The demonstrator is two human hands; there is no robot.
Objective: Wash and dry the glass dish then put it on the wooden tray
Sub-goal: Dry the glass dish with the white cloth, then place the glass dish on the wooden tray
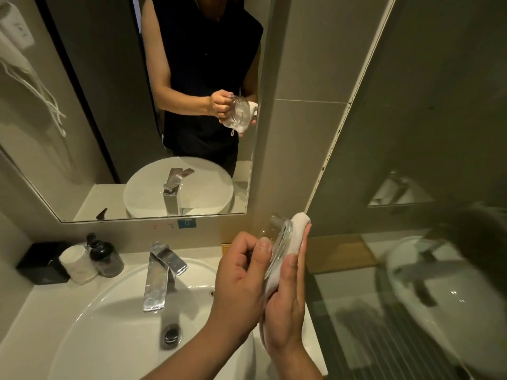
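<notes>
The clear glass dish (281, 244) stands on edge between my hands, above the right rim of the white sink (109, 325). My left hand (241, 278) grips its near edge, thumb pressed on the rim. My right hand (288, 305) holds a white cloth (297, 237) flat against the dish's right face; the cloth wraps over the top edge. The wooden tray (343, 253) lies on the counter just behind my hands, by the glass partition. The mirror (164, 105) shows the same grip from the front.
A chrome faucet (159, 275) rises at the sink's back, with the drain (172, 334) below it. A dark pump bottle (105, 256), a white cup (78, 263) and a black box (42, 263) stand at the left. A glass partition (411, 242) closes the right side.
</notes>
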